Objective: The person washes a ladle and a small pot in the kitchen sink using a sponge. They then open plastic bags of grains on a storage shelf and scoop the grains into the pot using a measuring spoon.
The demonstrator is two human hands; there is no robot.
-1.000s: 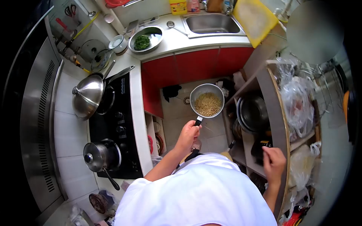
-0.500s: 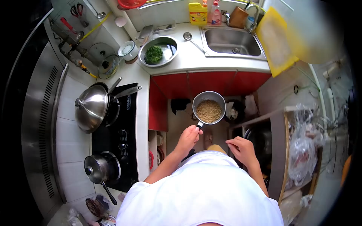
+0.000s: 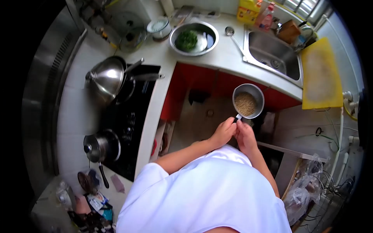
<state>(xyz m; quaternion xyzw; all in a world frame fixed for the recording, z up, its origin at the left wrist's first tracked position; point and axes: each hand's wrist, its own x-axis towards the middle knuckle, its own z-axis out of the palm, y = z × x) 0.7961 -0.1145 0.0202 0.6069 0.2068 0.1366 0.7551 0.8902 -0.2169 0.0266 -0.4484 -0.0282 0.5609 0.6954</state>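
A small saucepan (image 3: 259, 93) with tan grains (image 3: 245, 104) in its bottom is held out in front of me, above the floor and near the red cabinet doors. My left hand (image 3: 222, 134) is closed around its black handle (image 3: 237, 118). Against the same handle, just beside the left hand, is my right hand (image 3: 244, 136), its fingers curled in; the hands partly hide the handle and each other.
Ahead, the white counter (image 3: 229, 54) holds a metal basin (image 3: 211, 43) with greens in water, a ladle (image 3: 230, 31) and a sink (image 3: 274, 50). At left, a lidded wok (image 3: 107, 75) and a lidded pot (image 3: 101, 146) sit on the black stove (image 3: 130, 116). A yellow board (image 3: 321, 73) hangs at right.
My right hand has come in from apart to meet the left at the saucepan's handle. The view has turned, and the saucepan now appears farther right, nearer the cabinet below the sink.
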